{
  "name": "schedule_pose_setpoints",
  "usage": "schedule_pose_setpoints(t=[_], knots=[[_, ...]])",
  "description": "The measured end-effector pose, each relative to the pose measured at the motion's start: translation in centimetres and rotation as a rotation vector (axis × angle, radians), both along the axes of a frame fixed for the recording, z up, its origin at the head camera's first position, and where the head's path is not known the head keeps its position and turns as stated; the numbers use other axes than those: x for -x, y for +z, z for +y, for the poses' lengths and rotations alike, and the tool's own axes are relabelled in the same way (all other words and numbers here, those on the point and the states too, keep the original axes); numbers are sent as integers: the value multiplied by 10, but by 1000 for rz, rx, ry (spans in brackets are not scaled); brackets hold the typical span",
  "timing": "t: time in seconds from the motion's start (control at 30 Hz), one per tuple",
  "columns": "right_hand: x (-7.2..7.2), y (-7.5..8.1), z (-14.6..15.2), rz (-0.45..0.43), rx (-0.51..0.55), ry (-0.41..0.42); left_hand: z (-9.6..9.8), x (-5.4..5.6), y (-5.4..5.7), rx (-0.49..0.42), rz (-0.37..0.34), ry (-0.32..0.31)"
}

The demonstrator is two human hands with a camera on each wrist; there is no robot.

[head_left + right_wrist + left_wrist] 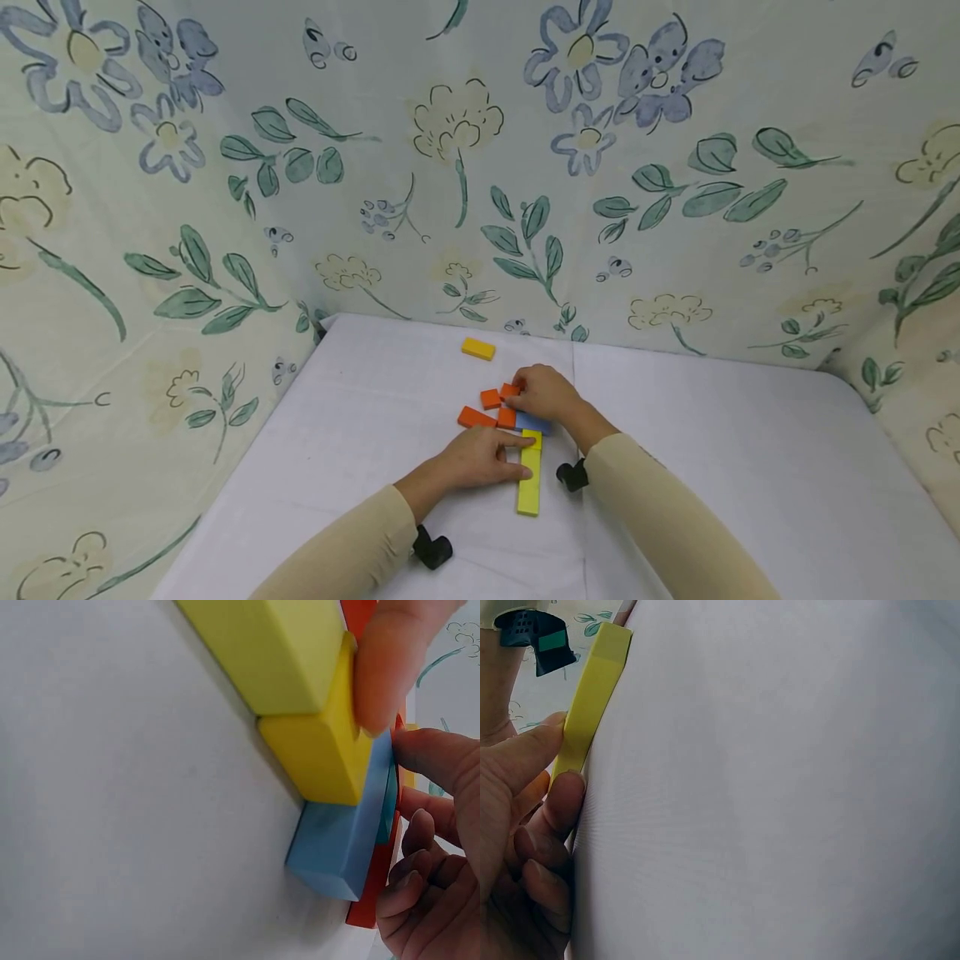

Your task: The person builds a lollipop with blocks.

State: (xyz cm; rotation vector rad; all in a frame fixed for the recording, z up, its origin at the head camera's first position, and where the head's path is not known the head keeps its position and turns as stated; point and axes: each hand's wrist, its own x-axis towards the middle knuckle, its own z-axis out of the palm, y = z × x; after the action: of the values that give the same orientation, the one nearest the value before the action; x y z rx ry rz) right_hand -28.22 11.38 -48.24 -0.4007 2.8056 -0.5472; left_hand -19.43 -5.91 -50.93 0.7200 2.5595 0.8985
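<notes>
In the head view my left hand [472, 458] reaches over a yellow strip, its index fingertip on a small yellow block [533, 435] and its thumb against a long yellow block [528, 497]. The left wrist view shows thumb and finger touching the long yellow block [596, 690], the other fingers bent. My right hand [551, 393] pinches a small orange-red block [509, 388] between thumb and finger. Close below that hand lie another orange-red block [507, 417] and a blue block [532, 423]. The right wrist view shows the blue block [330, 844] meeting the small yellow one [319, 761].
Another small orange-red block [490, 399] and a longer one [475, 417] lie left of the right hand. Farther back sits a yellow block [477, 348]. A white cloth covers the table [712, 467]; flowered fabric [465, 183] hangs behind it. Each wrist wears a black device [432, 548].
</notes>
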Motion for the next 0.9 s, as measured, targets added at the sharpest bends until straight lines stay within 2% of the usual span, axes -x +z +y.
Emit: schedule_pose_setpoints(t=[0.3, 0.53, 0.73, 0.9], knots=[[-4, 7, 9, -4, 87, -74, 2, 0, 1, 8, -3, 1], [-4, 10, 31, -3, 72, -118, 3, -1, 3, 36, -23, 23], [-10, 13, 52, -8, 76, -145, 3, -3, 4, 50, -47, 45], [-14, 11, 67, -26, 40, -168, 3, -3, 3, 49, -48, 50]])
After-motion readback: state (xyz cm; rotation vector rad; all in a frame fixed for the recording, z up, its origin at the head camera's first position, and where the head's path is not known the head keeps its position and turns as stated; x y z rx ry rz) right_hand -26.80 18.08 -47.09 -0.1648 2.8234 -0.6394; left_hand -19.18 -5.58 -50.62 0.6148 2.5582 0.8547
